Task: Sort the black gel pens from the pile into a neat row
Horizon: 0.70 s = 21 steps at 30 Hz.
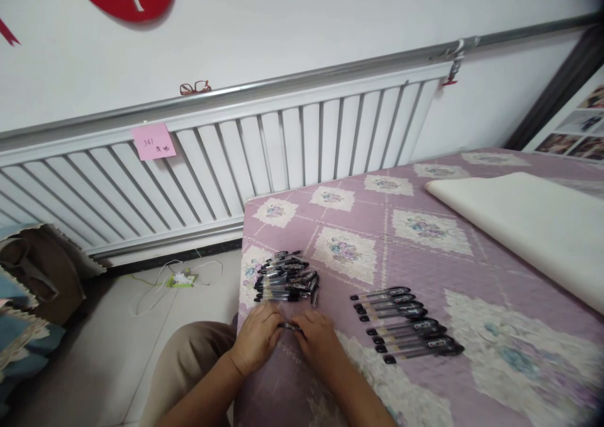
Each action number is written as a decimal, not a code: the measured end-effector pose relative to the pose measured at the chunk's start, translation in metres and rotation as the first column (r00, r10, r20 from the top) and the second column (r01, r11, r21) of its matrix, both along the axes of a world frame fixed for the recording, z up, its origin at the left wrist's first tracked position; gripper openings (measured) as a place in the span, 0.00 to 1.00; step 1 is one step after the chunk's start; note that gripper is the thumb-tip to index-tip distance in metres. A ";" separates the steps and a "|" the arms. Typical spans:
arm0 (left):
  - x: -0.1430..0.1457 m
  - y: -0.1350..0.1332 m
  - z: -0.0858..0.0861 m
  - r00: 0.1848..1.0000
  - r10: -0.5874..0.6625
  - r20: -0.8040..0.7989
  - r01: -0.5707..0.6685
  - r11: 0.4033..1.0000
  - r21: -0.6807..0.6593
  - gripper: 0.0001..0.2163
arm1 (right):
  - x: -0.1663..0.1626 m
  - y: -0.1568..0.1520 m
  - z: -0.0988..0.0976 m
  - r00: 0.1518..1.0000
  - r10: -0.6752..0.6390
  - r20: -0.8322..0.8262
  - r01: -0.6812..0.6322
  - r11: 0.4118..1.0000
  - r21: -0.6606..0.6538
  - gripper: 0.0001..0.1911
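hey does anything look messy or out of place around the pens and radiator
Nothing looks spilled. The left pen pile is untidy, with some pens crosswise at its right end, unlike the orderly pen row beside it. Glasses also appear perched on the pipe above the radiator, an odd spot.

Purple flowered cloth (pixel 396 270) covers the tabletop (pixel 302 227), carrying a pile of pens (pixel 285 277), a spaced row of pens (pixel 415 327) and a large white sheet (pixel 533 226).

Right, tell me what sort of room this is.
Most likely a room in a home. A white radiator carries a pink note, a flowered lilac cover lies under the pens, and a red cut-out decoration hangs above.
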State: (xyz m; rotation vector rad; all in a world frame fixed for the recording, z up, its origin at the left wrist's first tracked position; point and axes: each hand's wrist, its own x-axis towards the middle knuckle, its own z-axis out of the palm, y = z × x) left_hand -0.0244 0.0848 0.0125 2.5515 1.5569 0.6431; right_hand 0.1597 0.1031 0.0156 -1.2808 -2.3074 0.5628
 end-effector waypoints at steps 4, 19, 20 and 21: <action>0.001 0.001 0.000 1.000 0.013 -0.010 -0.013 1.000 0.019 0.09 | 0.006 0.003 0.004 1.000 0.004 -0.009 -0.004 1.000 -0.002 0.10; -0.001 0.004 -0.004 0.999 0.017 -0.048 -0.018 1.000 -0.010 0.06 | 0.015 0.003 0.007 1.000 0.005 -0.020 -0.006 0.999 -0.033 0.09; -0.001 0.003 -0.004 0.998 0.023 -0.051 -0.023 1.000 -0.014 0.05 | 0.015 0.003 0.007 1.000 0.007 -0.023 -0.008 0.999 -0.037 0.09; -0.001 0.003 -0.004 0.998 0.029 -0.053 -0.030 0.999 -0.016 0.04 | 0.014 0.003 0.007 1.000 0.009 -0.024 -0.010 0.999 -0.040 0.09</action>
